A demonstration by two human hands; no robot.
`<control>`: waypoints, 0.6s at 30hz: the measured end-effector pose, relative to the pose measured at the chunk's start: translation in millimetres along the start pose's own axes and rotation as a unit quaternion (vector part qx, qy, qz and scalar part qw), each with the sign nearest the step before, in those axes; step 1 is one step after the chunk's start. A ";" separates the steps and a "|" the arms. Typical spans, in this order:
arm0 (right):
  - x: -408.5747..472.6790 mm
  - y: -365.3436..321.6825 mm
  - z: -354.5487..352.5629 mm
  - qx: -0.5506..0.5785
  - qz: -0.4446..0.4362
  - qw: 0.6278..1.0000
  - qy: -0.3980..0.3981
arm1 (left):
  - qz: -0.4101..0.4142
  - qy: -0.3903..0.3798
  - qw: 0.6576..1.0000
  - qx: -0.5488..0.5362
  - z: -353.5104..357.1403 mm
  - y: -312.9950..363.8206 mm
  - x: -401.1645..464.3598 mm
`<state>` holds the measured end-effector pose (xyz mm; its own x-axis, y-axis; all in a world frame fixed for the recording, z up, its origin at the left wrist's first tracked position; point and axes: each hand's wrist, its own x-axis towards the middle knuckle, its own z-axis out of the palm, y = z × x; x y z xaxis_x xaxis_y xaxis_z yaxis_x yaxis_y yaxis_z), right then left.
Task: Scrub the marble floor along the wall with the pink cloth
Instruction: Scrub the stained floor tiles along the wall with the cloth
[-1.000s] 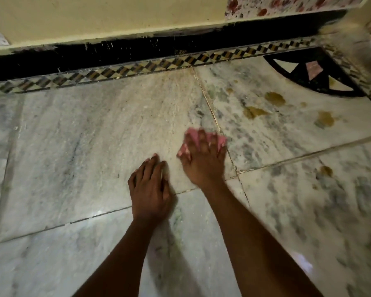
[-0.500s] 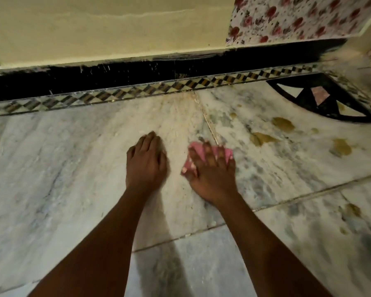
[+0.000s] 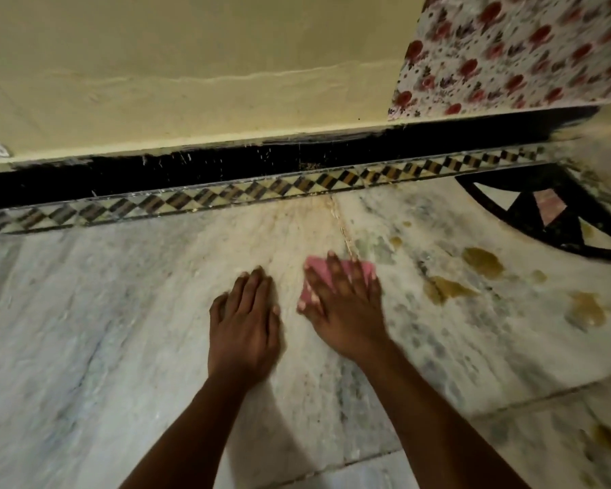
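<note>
Both hands (image 3: pixel 293 322) flat, fingers straight, arms extended

The marble floor (image 3: pixel 120 330) carried yellow-brown stains (image 3: pixel 480 262) right of the pink cloth (image 3: pixel 320 273), which lay flat on it.

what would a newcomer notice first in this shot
Two bare hands sit mid-frame on the marble floor: the right hand presses a pink cloth flat beside a tile joint, the left hand rests open next to it. To the right lie yellow-brown stains. Behind, a diamond-pattern border strip runs along the black skirting under a flowered fabric.
</note>
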<state>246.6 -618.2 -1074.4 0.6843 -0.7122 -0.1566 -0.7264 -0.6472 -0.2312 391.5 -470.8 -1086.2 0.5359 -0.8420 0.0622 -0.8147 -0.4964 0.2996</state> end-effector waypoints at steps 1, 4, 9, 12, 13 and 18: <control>-19.0 9.5 0.3 0.000 -0.005 1.000 0.009 | 0.001 -0.004 1.000 0.001 -0.2 0.4 0.0; -20.1 44.4 -9.5 0.005 0.106 0.994 0.009 | -0.005 -0.012 1.000 0.007 0.3 -0.4 -0.7; 83.3 26.1 -22.8 0.060 0.223 0.973 -0.008 | -0.020 -0.017 1.000 0.007 -2.6 1.9 0.4; 76.6 17.7 -11.6 0.005 0.069 0.997 0.018 | -0.016 -0.025 0.999 0.015 -4.1 0.9 1.6; 59.3 22.2 -10.2 -0.010 0.015 0.999 0.037 | -0.018 -0.027 0.999 0.009 -4.6 1.3 3.3; 32.3 58.0 -22.0 -0.028 0.044 0.999 0.016 | -0.024 -0.018 1.000 -0.008 -7.3 1.2 2.6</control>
<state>225.2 -684.7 -1071.7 0.6166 -0.7743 -0.1423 -0.7862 -0.5960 -0.1635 393.6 -472.1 -1078.8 0.5664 -0.8241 0.0131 -0.7842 -0.5339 0.3161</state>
